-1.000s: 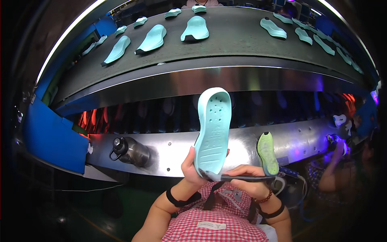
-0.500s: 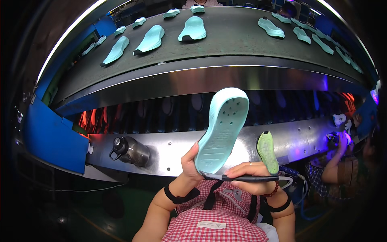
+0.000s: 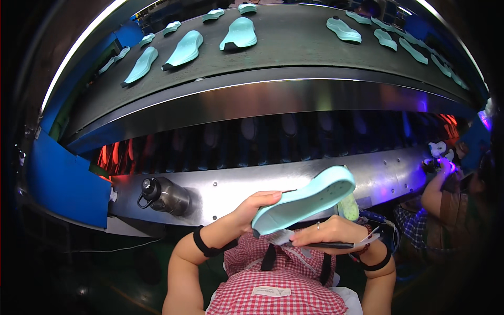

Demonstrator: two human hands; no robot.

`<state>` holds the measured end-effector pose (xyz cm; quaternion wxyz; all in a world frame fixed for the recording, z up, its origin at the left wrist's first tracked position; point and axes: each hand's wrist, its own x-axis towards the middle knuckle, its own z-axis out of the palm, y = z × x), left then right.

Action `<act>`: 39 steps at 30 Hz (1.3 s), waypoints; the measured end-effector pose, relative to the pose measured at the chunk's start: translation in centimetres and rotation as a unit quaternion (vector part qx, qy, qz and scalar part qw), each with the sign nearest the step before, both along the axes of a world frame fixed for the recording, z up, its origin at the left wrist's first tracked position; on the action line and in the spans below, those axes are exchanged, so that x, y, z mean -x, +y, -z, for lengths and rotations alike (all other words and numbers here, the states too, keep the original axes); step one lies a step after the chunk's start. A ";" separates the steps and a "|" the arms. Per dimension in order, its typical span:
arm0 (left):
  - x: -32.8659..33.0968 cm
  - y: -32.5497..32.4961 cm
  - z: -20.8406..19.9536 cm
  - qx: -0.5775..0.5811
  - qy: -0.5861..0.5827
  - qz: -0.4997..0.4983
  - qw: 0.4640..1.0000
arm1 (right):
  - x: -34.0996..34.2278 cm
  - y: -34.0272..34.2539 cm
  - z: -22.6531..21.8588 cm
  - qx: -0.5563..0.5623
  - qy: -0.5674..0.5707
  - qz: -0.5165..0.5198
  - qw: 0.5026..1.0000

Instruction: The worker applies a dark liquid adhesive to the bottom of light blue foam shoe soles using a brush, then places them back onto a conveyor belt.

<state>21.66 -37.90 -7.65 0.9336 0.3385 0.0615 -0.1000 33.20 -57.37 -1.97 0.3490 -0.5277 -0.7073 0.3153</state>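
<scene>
A light blue shoe sole (image 3: 307,199) is in my left hand (image 3: 251,209), gripped near its dark-tipped end. It lies tilted on its side, the other end pointing up and right, its raised rim and hollow face partly in sight. My right hand (image 3: 336,233) is closed around a flat brush (image 3: 281,237) with a dark handle. The pale bristles are just under the sole's lower edge, close to its dark tip; whether they touch it I cannot tell. Behind the held sole, a yellow-green sole (image 3: 348,208) on the metal ledge is mostly hidden.
Beyond the metal ledge (image 3: 231,184), a dark conveyor belt (image 3: 283,47) carries several light blue soles (image 3: 239,34). A dark bottle (image 3: 167,195) stands on the ledge at left. Red-lit openings (image 3: 116,152) glow below the belt. Another person's arm (image 3: 436,189) reaches in at right.
The sole has swung from nearly upright to a slant toward the right, now covering most of the yellow-green sole. My right hand has turned, and the brush's bristles now show beneath the sole.
</scene>
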 end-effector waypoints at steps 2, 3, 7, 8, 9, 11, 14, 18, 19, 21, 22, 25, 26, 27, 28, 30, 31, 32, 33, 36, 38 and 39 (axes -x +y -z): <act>0.2 -0.2 -0.2 -0.022 0.016 0.014 1.000 | -0.4 -0.2 0.2 0.010 -0.017 -0.013 1.000; 0.4 -0.2 -0.3 -0.056 0.034 0.018 0.998 | -0.5 -0.2 0.4 -0.032 -0.028 0.002 0.999; 0.8 -0.1 -0.6 -0.140 0.066 0.027 0.988 | -0.5 -0.4 1.1 -0.039 -0.068 0.007 0.997; 0.8 0.0 -0.7 -0.137 0.068 0.034 0.988 | -0.6 -0.6 1.1 -0.005 -0.133 -0.022 0.991; 0.8 0.1 -0.7 -0.122 0.079 0.033 0.989 | -0.6 -0.8 1.1 -0.002 -0.142 -0.014 0.990; 0.9 0.2 -0.7 -0.094 0.082 0.027 0.992 | -1.0 -1.0 1.0 -0.032 -0.133 0.035 0.990; 0.9 0.3 -0.4 -0.091 0.061 0.031 0.993 | -1.5 -1.4 1.0 -0.042 -0.150 0.054 0.986; 0.8 0.3 -0.3 -0.088 0.110 0.008 0.990 | -2.3 -1.8 1.1 0.020 -0.210 0.004 0.977; 0.9 0.4 -0.3 -0.078 0.077 0.011 0.994 | -2.6 -1.9 1.1 -0.025 -0.180 0.038 0.983; 1.0 0.5 -0.3 -0.093 0.072 0.005 0.993 | -2.8 -2.1 1.3 -0.037 -0.149 0.074 0.985; 1.1 0.7 -0.4 -0.103 0.055 0.002 0.993 | -2.8 -2.2 1.4 -0.051 -0.153 0.060 0.985; 1.1 0.7 -0.5 -0.096 0.079 -0.032 0.992 | -2.2 -2.3 1.6 0.050 -0.048 0.080 0.994; 0.9 0.6 -0.4 -0.090 0.057 -0.021 0.994 | -1.9 -2.2 1.7 0.032 -0.044 0.081 0.995; 0.7 0.2 -0.2 -0.051 0.030 -0.034 0.998 | -1.5 -2.0 1.8 0.041 0.070 0.120 0.989; 0.4 -0.2 0.1 -0.014 0.013 -0.051 0.999 | -1.2 -1.8 2.0 0.038 0.188 0.157 0.969; -0.3 -1.1 0.7 0.020 -0.005 -0.062 0.998 | -0.7 -1.0 2.5 0.071 0.256 0.165 0.950; -0.6 -1.4 1.0 0.050 -0.007 -0.066 0.997 | -0.4 -0.3 3.0 0.060 0.251 0.212 0.943; -0.7 -1.5 1.2 0.084 0.001 -0.075 0.994 | -0.2 0.3 3.4 0.065 0.235 0.271 0.931; -0.8 -1.6 1.5 0.088 0.006 -0.087 0.992 | -0.1 0.2 3.6 0.045 0.235 0.289 0.927; -0.9 -1.6 2.1 0.097 0.012 -0.098 0.990 | 0.2 0.7 4.6 -0.135 0.034 0.307 0.942; -1.0 -1.6 2.5 0.098 -0.005 -0.099 0.990 | 0.4 0.9 5.1 -0.126 0.027 0.319 0.939; -1.0 -1.6 2.7 0.123 -0.002 -0.107 0.987 | 0.5 1.0 5.3 -0.157 0.008 0.332 0.930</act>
